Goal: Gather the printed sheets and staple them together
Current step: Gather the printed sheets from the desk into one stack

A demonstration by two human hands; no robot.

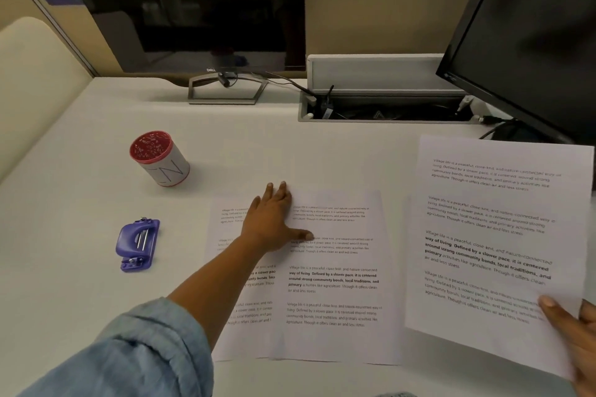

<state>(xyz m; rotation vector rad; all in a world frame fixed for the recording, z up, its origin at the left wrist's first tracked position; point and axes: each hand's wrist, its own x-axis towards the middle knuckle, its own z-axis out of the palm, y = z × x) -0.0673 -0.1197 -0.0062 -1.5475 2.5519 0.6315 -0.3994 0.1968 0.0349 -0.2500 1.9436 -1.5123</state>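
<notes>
Left hand (272,222): arm extended forward, sleeve rolled, palm down, fingers spread flat; right hand (577,342): lower right, thumb pinching on top.

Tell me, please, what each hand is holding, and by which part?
The right hand pinches one white printed sheet by its lower right corner; the left hand lies flat, gripping nothing.

Dim soft light, wide-angle bending, slight blur

A white bench (96,284) runs to beige partition walls (371,10) at the far side, with a dark monitor (193,3) far left, a second monitor (532,26) far right, and an open cable tray (383,106) between them.
</notes>
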